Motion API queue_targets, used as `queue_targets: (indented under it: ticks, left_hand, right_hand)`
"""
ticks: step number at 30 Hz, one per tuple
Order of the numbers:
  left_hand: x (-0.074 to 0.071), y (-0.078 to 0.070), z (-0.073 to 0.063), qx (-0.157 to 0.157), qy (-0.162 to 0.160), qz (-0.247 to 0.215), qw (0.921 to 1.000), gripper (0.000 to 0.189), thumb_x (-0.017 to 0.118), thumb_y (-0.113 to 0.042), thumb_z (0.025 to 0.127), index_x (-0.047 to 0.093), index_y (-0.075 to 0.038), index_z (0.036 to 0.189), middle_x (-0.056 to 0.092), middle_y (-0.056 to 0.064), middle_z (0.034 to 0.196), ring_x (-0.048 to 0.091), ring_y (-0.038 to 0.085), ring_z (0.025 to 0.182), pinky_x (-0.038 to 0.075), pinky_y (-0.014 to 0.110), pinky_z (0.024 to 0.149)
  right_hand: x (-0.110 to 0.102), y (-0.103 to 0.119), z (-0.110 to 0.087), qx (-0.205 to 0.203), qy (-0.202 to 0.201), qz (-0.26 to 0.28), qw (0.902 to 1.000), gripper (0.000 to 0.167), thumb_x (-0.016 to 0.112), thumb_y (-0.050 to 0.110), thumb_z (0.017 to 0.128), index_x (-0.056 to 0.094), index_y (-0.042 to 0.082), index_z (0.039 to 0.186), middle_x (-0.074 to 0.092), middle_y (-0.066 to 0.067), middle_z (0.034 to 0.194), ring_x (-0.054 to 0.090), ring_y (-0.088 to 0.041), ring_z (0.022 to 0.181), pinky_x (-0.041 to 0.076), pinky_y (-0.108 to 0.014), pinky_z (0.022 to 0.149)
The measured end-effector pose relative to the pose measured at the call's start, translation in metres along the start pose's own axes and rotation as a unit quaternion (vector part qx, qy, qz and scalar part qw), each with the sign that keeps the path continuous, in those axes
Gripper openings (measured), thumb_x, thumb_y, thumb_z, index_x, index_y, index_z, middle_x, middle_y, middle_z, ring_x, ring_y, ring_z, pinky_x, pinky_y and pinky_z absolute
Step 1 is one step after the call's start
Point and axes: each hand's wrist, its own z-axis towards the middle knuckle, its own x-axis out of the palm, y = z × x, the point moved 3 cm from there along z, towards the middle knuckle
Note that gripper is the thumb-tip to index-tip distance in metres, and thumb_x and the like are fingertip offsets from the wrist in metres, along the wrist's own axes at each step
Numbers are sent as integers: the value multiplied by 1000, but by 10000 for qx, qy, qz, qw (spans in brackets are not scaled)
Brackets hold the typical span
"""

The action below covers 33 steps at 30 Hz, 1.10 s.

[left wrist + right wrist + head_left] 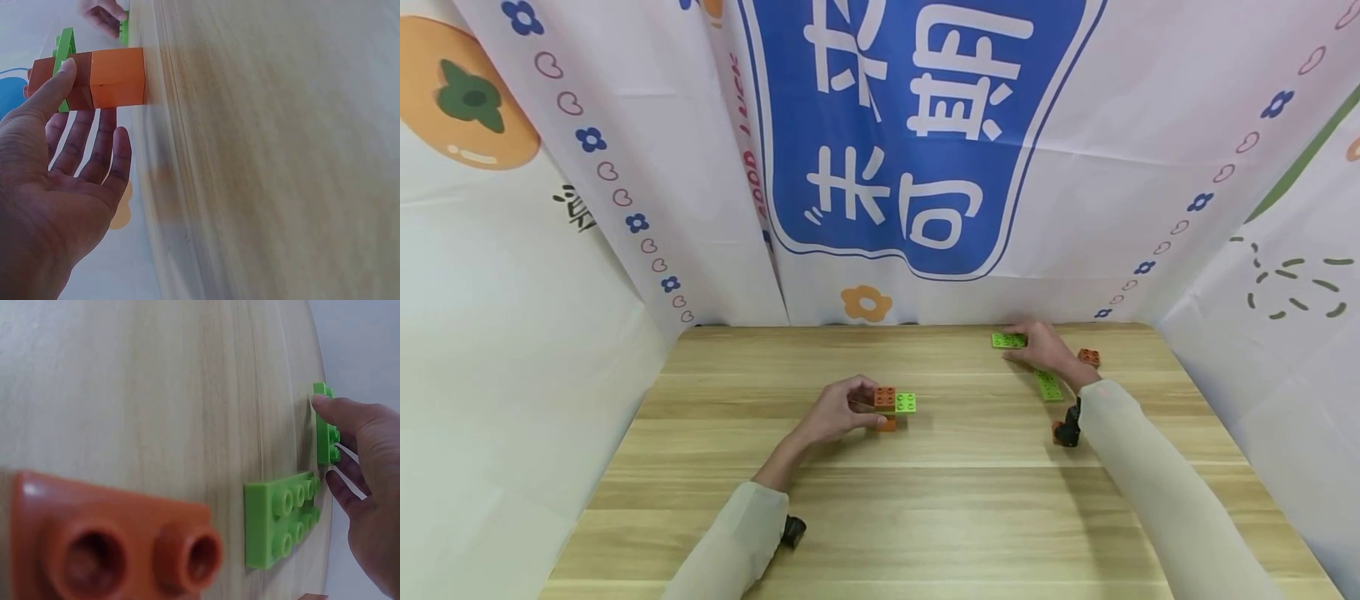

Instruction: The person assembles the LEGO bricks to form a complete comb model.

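Note:
My left hand (835,411) holds a stack of toy building bricks (884,398) over the table's middle. In the left wrist view the stack has an orange brick (117,77) at its lower end, brown bricks and a thin green plate (64,47); the thumb presses its side and the other fingers reach behind. At the table's back right, my right hand (1043,348) pinches a flat green studded brick (322,434), thumb on one edge. A second flat green brick (275,512) lies close below that hand.
A reddish-orange brick (1089,357) lies to the right of my right wrist. Another orange brick (1057,432) sits partly hidden behind the black wrist camera (1067,427). Printed cloth (1075,208) hangs along the back edge of the wooden table (940,517) and both sides.

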Motion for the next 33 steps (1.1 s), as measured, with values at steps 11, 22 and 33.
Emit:
queue_targets:
  ticks: [11, 22, 33]
  left_hand:
    - [0, -1, 1, 35, -4, -49, 10000, 41, 87, -10, 88, 67, -4, 123, 72, 11, 117, 68, 26, 104, 60, 32, 89]
    - [0, -1, 1, 33, 1, -99, 9999, 41, 87, -9, 88, 67, -4, 124, 71, 12, 118, 68, 25, 104, 60, 35, 91]
    - [-1, 2, 2, 95, -21, -228, 9997, 41, 87, -5, 88, 67, -4, 124, 71, 14, 118, 68, 30, 105, 60, 39, 90]
  right_hand:
    - [2, 0, 3, -70, -64, -58, 9999, 39, 83, 2, 89, 73, -5, 126, 70, -28, 128, 62, -46, 121, 50, -60, 104]
    - [5, -1, 2, 14, -39, 0, 10000, 36, 82, 2, 90, 74, -3, 125, 71, -26, 128, 63, -45, 120, 51, -60, 102]
    - [3, 3, 0, -69, 16, -28, 10000, 37, 84, 4, 90, 75, -1, 125, 72, -24, 127, 63, -44, 120, 52, -59, 101]
